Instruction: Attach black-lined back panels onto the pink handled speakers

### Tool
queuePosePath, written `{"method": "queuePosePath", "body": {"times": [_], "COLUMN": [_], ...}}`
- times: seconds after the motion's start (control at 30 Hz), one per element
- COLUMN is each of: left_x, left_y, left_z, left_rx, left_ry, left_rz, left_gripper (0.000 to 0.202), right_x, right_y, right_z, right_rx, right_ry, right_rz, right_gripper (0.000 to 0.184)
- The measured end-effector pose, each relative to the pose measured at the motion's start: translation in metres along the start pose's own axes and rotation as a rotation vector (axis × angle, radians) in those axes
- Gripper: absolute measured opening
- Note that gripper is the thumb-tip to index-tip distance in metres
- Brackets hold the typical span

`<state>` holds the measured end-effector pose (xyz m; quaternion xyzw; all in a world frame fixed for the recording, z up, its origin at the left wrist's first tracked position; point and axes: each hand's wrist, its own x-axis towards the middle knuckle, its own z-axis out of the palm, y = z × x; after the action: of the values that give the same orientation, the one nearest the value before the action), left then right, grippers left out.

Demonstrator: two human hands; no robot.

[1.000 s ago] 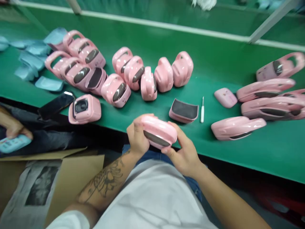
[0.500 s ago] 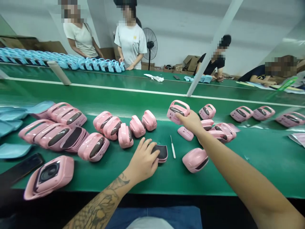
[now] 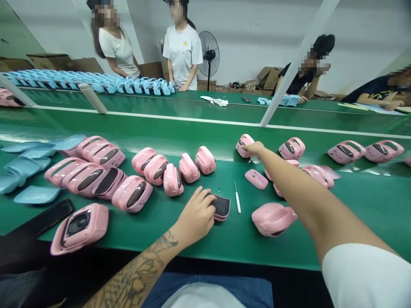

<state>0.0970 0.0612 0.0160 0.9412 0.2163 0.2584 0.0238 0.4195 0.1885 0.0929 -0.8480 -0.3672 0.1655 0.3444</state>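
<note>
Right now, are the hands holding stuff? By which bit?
The right hand touches the pink case at its right side; the left hand covers the left end of the dark-topped panel. Whether either grips isn't clear.

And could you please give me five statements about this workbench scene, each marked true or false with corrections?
1. The left hand is at a dark-faced pink piece. True.
2. The right hand is on the white-handled tool. False: it is on a pink case, and the tool lies on the green bench.
3. A standing fan is beside a person in a white T-shirt. True.
4. The long row of cases in front of the two standing people is pink. False: it is light blue.
5. A pink unit with a round dark speaker lies toward the bench's left. True.
</note>
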Motion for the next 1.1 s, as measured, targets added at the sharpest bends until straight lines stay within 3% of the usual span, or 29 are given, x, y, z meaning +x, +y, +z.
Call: {"method": "queuePosePath", "body": {"times": [0.13,0.27,0.3,0.37,0.43,0.5,0.6,0.7,0.8,0.83,0.9,1.0,1.03,1.1], "left_x": [0.002,0.004,0.003,0.001,-0.003,-0.007,-0.011,-0.013,-0.006,0.001,0.021,0.071,0.090,0.124], "left_y": [-0.002,-0.004,-0.003,0.002,0.011,0.024,0.044,0.057,0.052,0.045,0.020,-0.033,-0.051,-0.082], "left_z": [-0.003,-0.018,-0.023,-0.034,-0.043,-0.047,-0.047,-0.048,-0.057,-0.061,-0.066,-0.060,-0.054,-0.038], "left_rx": [-0.154,-0.430,-0.490,-0.562,-0.559,-0.520,-0.478,-0.509,-0.617,-0.642,-0.590,-0.165,-0.007,0.158], "left_ry": [0.039,0.055,0.067,0.113,0.172,0.203,0.160,0.080,-0.047,-0.103,-0.159,-0.021,-0.052,-0.237], "left_rz": [-0.081,-0.278,-0.324,-0.347,-0.255,-0.113,0.011,-0.007,-0.036,-0.049,-0.124,-0.401,-0.487,-0.577], "left_gripper": [0.016,0.014,0.013,0.012,0.014,0.017,0.018,0.018,0.013,0.020,0.053,0.082,0.095,0.118], "right_x": [-0.037,-0.137,-0.168,-0.226,-0.271,-0.299,-0.317,-0.320,-0.315,-0.313,-0.308,-0.303,-0.302,-0.301], "right_y": [-0.006,0.017,0.028,0.054,0.077,0.091,0.099,0.098,0.097,0.097,0.097,0.098,0.099,0.101], "right_z": [-0.041,-0.073,-0.073,-0.061,-0.037,-0.011,0.014,0.017,0.008,0.005,0.002,0.003,0.005,0.009], "right_rx": [0.017,0.166,0.260,0.491,0.716,0.967,1.333,1.529,1.547,1.531,1.513,1.532,1.535,1.532], "right_ry": [-0.005,-0.030,-0.065,-0.135,-0.224,-0.476,-0.726,-0.757,-0.748,-0.742,-0.720,-0.690,-0.696,-0.726], "right_rz": [-0.140,-0.419,-0.451,-0.349,-0.169,-0.069,0.139,0.273,0.264,0.247,0.212,0.211,0.224,0.246], "right_gripper": [0.051,0.033,0.030,0.034,0.046,0.060,0.068,0.076,0.078,0.078,0.079,0.081,0.080,0.078]}}
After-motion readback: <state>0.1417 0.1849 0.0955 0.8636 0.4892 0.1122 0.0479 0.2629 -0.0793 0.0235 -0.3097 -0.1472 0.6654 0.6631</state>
